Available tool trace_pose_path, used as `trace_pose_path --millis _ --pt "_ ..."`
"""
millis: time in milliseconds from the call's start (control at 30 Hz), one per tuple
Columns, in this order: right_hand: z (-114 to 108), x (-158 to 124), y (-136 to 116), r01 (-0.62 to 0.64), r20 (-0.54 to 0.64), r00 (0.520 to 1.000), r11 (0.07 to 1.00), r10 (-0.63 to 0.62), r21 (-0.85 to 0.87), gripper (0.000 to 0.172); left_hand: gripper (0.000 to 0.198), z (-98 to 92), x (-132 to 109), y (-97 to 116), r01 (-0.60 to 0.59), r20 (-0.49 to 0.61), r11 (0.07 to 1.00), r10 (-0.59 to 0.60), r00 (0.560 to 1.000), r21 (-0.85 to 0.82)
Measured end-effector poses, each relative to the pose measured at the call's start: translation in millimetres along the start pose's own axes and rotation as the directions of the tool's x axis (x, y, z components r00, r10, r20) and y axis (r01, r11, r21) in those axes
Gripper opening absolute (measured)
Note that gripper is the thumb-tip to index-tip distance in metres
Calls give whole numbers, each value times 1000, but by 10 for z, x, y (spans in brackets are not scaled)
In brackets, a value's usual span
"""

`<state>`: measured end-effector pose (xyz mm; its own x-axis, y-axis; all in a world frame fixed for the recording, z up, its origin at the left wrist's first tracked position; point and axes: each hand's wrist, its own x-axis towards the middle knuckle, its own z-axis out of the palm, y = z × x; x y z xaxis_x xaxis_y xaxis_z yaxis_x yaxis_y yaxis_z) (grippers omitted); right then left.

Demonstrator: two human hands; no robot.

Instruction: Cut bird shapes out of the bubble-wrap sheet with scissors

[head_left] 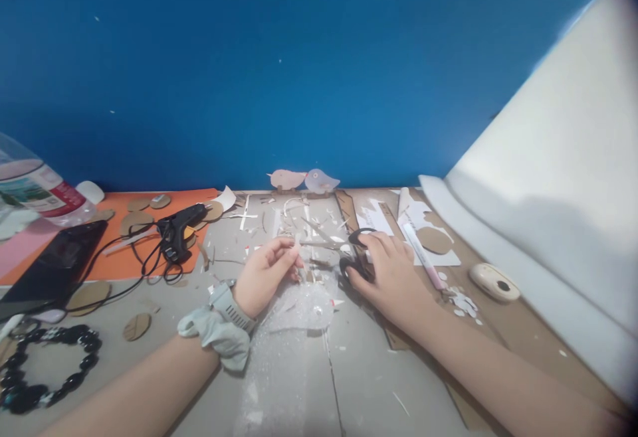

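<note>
My left hand (269, 272) is closed in a pinch above the worktable (224, 350); what sits between its fingertips is too small to make out. My right hand (391, 274) has its fingers in the black handles of a pair of scissors (359, 234), whose blades point left toward my left hand. Just below both hands lies a white bird cutout (299, 314) with a red-tipped beak, on a strip of clear bubble wrap (272, 390). At the table's back edge stand a pink bird cutout (286, 180) and a blue-grey one (321, 180), beak to beak.
A glue gun (179, 231) and cardboard discs lie on orange paper (149, 264) at left, near a phone (57, 258), bottle (42, 188) and beaded bracelet (74, 380). At right are a pink-and-white tube (423, 258), white paper dots (463, 302) and a cream oval device (494, 282).
</note>
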<state>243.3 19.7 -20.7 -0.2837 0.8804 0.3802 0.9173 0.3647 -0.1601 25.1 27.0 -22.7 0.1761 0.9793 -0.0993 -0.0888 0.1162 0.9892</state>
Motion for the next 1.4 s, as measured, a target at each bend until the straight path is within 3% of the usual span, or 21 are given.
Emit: trace_pose_path --millis 233,667,933,1400 --pt "1 -15 -7 61 -3 998 998 -61 -15 35 28 3 -9 36 7 38 1000 -5 999 -30" --pt "39 -19 8 60 -5 998 998 -60 -16 35 29 8 -4 -3 -23 -63 999 26 998 46" --pt "33 -17 8 57 -9 998 998 -57 -22 35 27 -21 4 -28 -69 -62 985 80 995 160" --pt "8 -13 -1 73 -3 997 997 -73 -27 35 25 -15 -12 -17 -83 -59 979 95 994 187"
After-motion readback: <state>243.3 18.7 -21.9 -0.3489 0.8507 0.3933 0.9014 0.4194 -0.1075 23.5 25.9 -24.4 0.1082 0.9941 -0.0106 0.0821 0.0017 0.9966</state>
